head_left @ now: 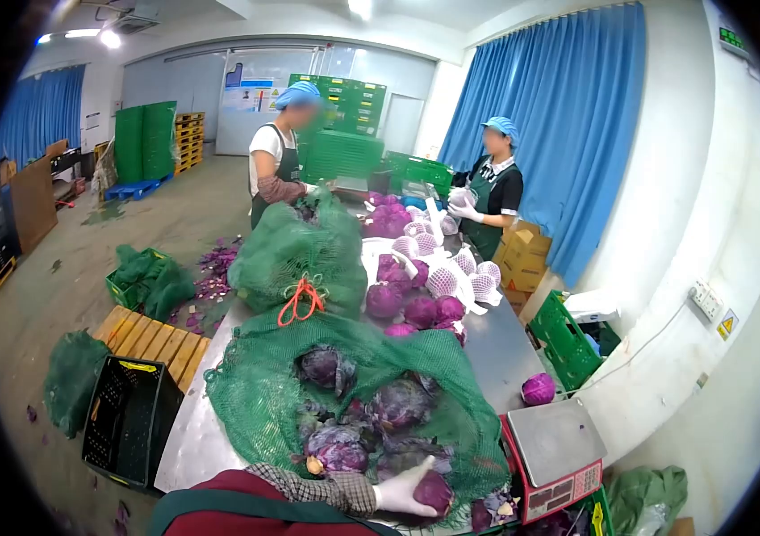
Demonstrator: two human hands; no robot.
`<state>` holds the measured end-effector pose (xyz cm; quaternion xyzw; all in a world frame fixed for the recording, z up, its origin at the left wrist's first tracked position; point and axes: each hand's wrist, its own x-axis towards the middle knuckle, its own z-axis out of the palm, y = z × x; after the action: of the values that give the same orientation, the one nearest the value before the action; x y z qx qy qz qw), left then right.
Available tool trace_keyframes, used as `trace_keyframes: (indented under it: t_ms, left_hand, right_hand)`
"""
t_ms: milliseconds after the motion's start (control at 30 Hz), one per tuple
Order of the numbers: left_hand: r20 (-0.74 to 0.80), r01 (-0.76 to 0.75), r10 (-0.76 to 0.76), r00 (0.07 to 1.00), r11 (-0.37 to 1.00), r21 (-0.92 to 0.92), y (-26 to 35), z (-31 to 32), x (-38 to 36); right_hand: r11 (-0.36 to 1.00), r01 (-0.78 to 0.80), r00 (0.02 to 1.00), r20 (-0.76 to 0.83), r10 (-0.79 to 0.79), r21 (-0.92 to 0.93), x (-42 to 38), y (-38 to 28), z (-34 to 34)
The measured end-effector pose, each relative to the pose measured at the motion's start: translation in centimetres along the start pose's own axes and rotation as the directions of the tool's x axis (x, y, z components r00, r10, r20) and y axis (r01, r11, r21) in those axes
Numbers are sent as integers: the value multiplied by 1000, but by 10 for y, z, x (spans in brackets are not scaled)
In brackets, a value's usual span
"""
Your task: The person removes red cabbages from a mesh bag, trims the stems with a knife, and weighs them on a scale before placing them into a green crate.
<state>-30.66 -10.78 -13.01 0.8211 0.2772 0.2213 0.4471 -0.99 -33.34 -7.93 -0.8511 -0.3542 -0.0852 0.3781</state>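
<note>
My left hand (405, 491), in a white glove, reaches in from the lower left and is closed around a smooth purple cabbage (434, 494) at the table's near edge. My right hand is out of view. Just beyond lies an opened green mesh sack (255, 393) with several red cabbages in it. Their dark, loose outer leaves are still on, as on the near cabbage (337, 448) and the one behind it (402, 402). Torn leaves (493, 509) lie to the right of my hand.
A filled green mesh sack (300, 255) tied with red cord stands farther up the steel table (509, 344). Peeled cabbages (420, 311) and foam-netted ones (442, 279) lie beside it. A red scale (559, 456) is at right, a black crate (130, 420) at left. Two people work beyond.
</note>
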Motion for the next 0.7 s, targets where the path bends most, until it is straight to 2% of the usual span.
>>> trace_keyframes:
  t_ms: [33, 67, 100, 133, 167, 233, 267, 300, 333, 367, 400, 433, 467, 500, 567, 633, 667, 700]
  left_hand:
    - [-48, -122, 125, 991, 991, 47, 9, 6, 4]
    - [0, -112, 113, 994, 987, 114, 27, 5, 6]
    - [50, -103, 96, 994, 978, 179, 42, 4, 8]
    - [29, -189, 188, 982, 948, 256, 39, 18, 13]
    - [120, -152, 120, 986, 936, 316, 65, 11, 11]
    - [161, -208, 152, 975, 879, 430, 73, 26, 14]
    - [124, -287, 259, 958, 842, 458, 78, 27, 19]
    - [109, -287, 265, 958, 873, 394, 88, 26, 22]
    - [170, -263, 210, 963, 874, 410, 86, 28, 26]
    - [202, -272, 203, 958, 864, 423, 94, 27, 29]
    - [183, -327, 273, 944, 830, 451, 98, 30, 30]
    - [229, -296, 211, 950, 838, 459, 101, 32, 32]
    - [236, -385, 306, 922, 787, 482, 90, 41, 36]
    - [274, -418, 318, 908, 749, 514, 88, 45, 35]
    - [311, -543, 445, 840, 671, 506, 84, 52, 38]
    - [378, -569, 429, 821, 680, 464, 84, 55, 42]
    - [387, -527, 376, 842, 726, 442, 85, 56, 43]
    - [404, -556, 402, 822, 723, 410, 77, 54, 48]
  right_hand:
    - [987, 45, 999, 0, -45, 153, 1, -18, 2]
    - [921, -57, 985, 174, -12, 384, 2, -43, 6]
    - [798, -195, 937, 348, -20, 570, -2, -64, 12]
    - [783, -105, 931, 337, -139, 613, -9, -76, 31]
    - [759, -21, 917, 314, -244, 651, -19, -85, 51]
    - [639, -155, 918, 349, -188, 753, -37, -110, 76]
    - [722, -166, 896, 409, -175, 672, -41, -108, 86]
    - [794, -186, 877, 462, -131, 578, -43, -101, 97]
    - [824, -116, 825, 516, -231, 554, -36, -83, 120]
    - [843, -51, 827, 496, -266, 536, -39, -78, 114]
    - [857, 15, 827, 476, -300, 516, -42, -72, 108]
    - [873, 82, 878, 380, -291, 481, -42, -86, 91]
    - [884, 24, 884, 402, -237, 467, -44, -83, 88]
    - [885, -29, 886, 422, -193, 465, -47, -77, 94]
    - [871, -65, 924, 359, -132, 488, -56, -68, 97]
    - [882, -125, 953, 301, -20, 454, -71, -56, 104]
    - [719, -350, 917, 377, 131, 601, -86, -48, 114]
    - [481, -504, 862, 449, 235, 717, -100, -40, 118]
